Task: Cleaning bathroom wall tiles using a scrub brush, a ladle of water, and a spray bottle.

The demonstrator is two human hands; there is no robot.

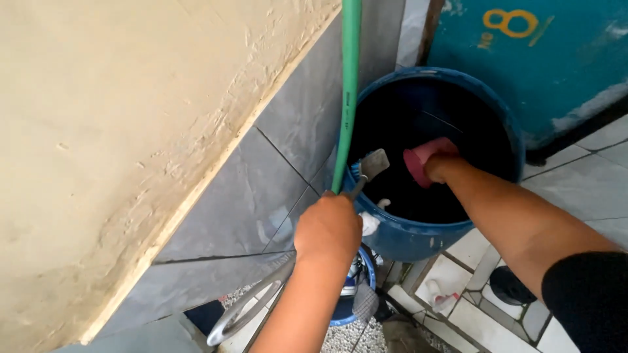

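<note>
A person's right hand (439, 167) grips a pink scoop (422, 159) deep inside a blue barrel (418, 235) by the tiled wall, dipping for water, while the left hand (328, 225) clasps a trowel (370, 167) beside a green hose (348, 91); lifting the scoop out level looks due next.

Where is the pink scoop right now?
The pink plastic scoop is inside the big blue plastic barrel, right of centre in the head view, held by the right hand.
</note>
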